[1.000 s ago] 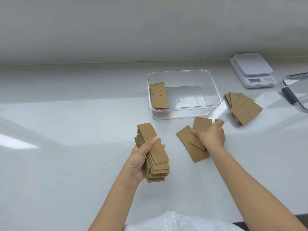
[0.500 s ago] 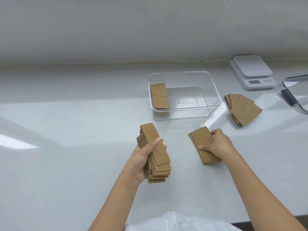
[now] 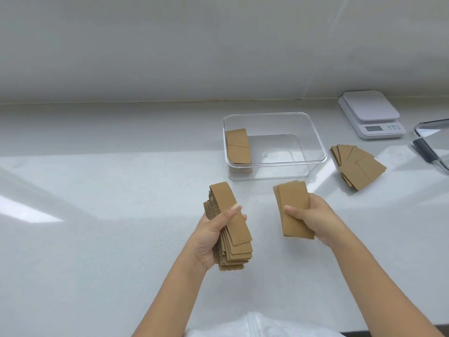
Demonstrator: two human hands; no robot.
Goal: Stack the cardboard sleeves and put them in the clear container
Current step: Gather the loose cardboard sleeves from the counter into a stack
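Note:
My left hand [image 3: 213, 234] grips a thick stack of brown cardboard sleeves [image 3: 230, 229], fanned at its lower end, held above the counter. My right hand [image 3: 313, 220] holds a small pile of sleeves [image 3: 292, 210] squared together, thumb on top, a little right of the stack. The clear container [image 3: 313, 139] stands just beyond both hands, with a few sleeves [image 3: 238, 147] lying against its left wall. A loose fan of sleeves [image 3: 357, 166] lies on the counter to the container's right.
A white kitchen scale [image 3: 370, 114] sits at the back right. A clear lid with a dark clip [image 3: 425, 149] pokes in at the right edge. The white counter [image 3: 97, 190] meets a pale wall behind.
My right hand gathered the two sleeves on the counter into one pile, lifted it and drew it nearer to me. My left hand kept its stack almost still.

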